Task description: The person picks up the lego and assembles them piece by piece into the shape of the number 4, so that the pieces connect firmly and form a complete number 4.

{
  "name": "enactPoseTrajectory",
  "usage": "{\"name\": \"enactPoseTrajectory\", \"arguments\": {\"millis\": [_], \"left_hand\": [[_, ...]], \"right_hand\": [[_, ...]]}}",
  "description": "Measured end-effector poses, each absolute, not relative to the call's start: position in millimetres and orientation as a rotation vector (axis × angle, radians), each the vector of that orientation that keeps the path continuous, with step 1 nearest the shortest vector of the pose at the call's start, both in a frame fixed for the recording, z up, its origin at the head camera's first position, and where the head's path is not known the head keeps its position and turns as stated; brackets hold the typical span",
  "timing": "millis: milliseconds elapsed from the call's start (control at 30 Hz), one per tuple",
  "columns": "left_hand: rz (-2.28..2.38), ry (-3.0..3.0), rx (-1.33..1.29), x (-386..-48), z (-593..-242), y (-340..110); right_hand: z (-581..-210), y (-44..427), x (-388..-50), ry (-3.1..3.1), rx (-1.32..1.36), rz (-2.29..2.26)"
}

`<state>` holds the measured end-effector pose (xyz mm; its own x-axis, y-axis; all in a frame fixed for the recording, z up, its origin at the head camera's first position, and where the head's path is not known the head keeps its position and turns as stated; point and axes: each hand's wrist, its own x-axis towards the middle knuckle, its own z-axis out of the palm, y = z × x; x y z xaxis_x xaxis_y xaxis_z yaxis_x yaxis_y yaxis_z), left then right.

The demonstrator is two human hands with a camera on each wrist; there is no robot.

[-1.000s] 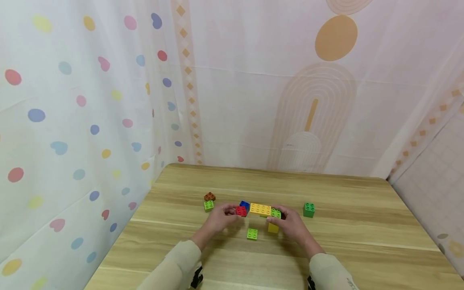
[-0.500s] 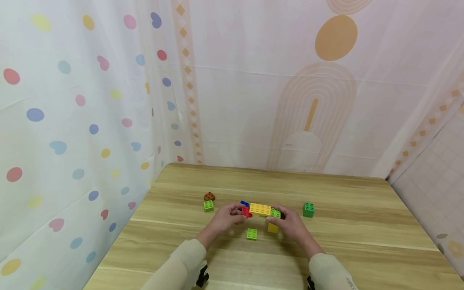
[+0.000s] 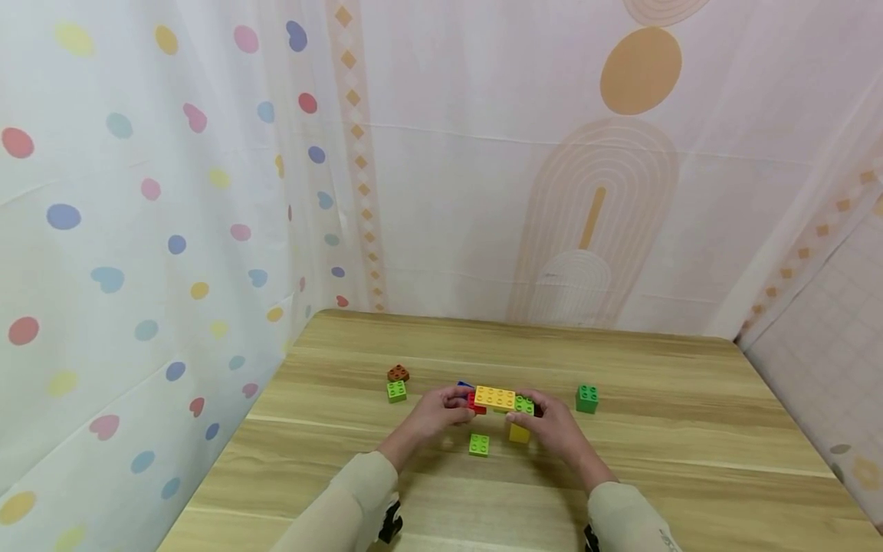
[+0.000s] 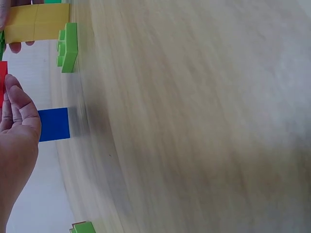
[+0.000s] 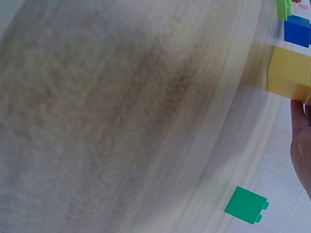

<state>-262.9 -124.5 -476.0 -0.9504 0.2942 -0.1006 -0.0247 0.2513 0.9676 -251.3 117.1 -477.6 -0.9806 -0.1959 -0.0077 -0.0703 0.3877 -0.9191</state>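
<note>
The red brick (image 3: pixel 479 410) and the left hand (image 3: pixel 436 414) are sitting farther right than a second ago. The left hand is pinching that brick, which the long yellow brick (image 3: pixel 495 397) is partly hiding; whether they are touching is staying unclear. Uneven pushing could be tipping the long brick. Rightmost, the right hand (image 3: pixel 555 428) is clamping the light green brick (image 3: pixel 526 405) above the yellow block (image 3: pixel 520 435); a loosening grip could be letting everything topple.

No readable text; small mark (image 3: pixel 667 540) on right sleeve (image 3: pixel 624 507) illegible.
</note>
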Motion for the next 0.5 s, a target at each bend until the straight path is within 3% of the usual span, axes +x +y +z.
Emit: {"name": "enactPoseTrajectory", "arguments": {"millis": [500], "left_hand": [[1.843, 2.149, 0.325, -265.1, -474.3, -117.9]], "right_hand": [[-477.3, 116.6, -250.5, 2.511, -0.243, -1.67]]}}
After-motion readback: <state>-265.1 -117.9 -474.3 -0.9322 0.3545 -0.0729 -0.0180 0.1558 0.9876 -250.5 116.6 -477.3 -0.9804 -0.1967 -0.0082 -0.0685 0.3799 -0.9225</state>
